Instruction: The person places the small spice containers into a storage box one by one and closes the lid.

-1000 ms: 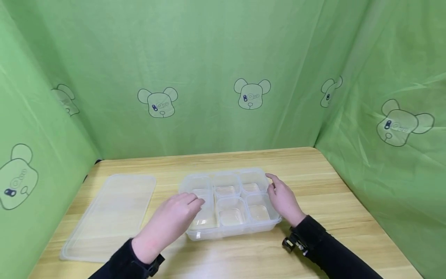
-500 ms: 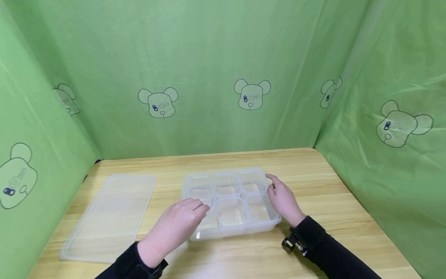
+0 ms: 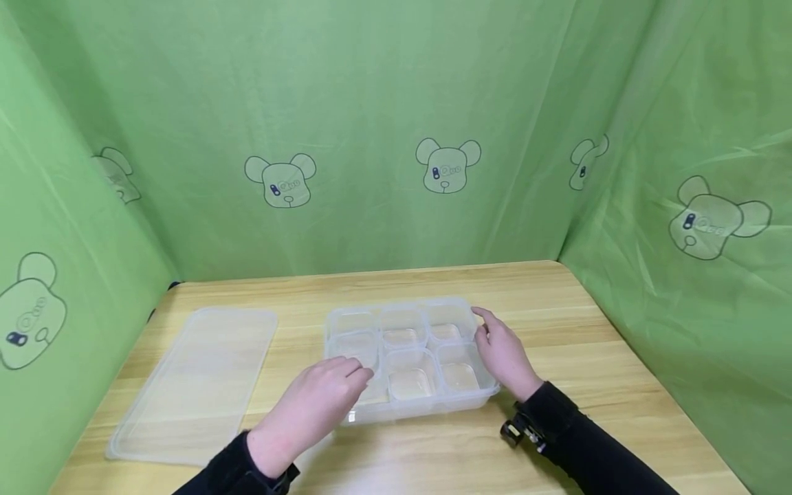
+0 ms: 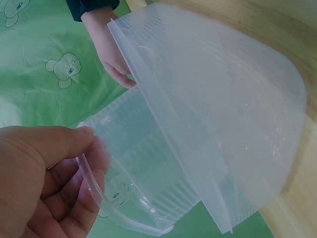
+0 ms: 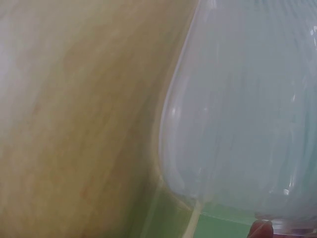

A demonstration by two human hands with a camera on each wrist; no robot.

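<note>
A translucent plastic storage box (image 3: pixel 427 405) with several small inner boxes stands on the table. My left hand (image 3: pixel 322 392) pinches the rim of a clear inner box (image 3: pixel 354 347) in its left column. In the left wrist view, thumb and fingers grip that inner box's rim (image 4: pixel 124 213), and it appears tilted above the storage box's pale wall (image 4: pixel 218 99). At the right side, my right hand (image 3: pixel 504 350) holds the storage box by its rim near the far corner. Only a fingertip (image 5: pixel 261 229) shows in the right wrist view.
A flat translucent lid (image 3: pixel 192 385) lies on the wooden table (image 3: pixel 421 460) to the left of the box. Green curtains (image 3: pixel 371 227) with bear prints enclose the back and both sides.
My left hand has moved slightly right and toward me, and the inner box under it has settled lower within the left column. The right hand keeps its place.
</note>
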